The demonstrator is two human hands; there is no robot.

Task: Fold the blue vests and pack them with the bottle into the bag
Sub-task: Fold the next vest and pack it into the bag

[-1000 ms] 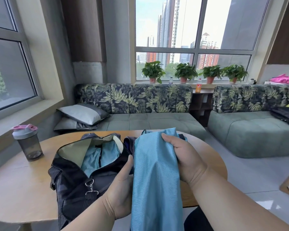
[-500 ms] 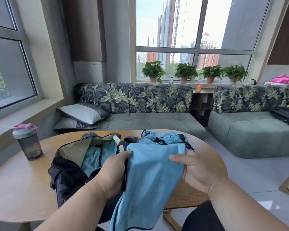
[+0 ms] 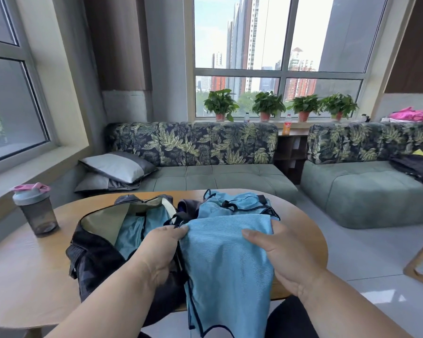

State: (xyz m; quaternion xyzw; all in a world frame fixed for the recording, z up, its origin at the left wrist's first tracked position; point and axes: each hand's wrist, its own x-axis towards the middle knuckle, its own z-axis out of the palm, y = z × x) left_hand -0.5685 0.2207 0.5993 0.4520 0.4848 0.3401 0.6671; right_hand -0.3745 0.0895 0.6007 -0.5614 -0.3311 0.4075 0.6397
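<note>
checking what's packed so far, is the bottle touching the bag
Apart. The head view shows the bottle standing at the table's left with bare tabletop between it and the bag.

I'm sitting at the table (image 3: pixel 29 276) with the bag (image 3: pixel 95 259) lying open before my left hand (image 3: pixel 161 250) and the bottle (image 3: pixel 36 211) standing to its left. The vest (image 3: pixel 227 264) is hanging over the table's near edge between my hands, with my right hand (image 3: pixel 281 257) on its right side, another vest (image 3: pixel 237 206) lying behind it and a third (image 3: pixel 132 235) sitting in the bag.
</note>
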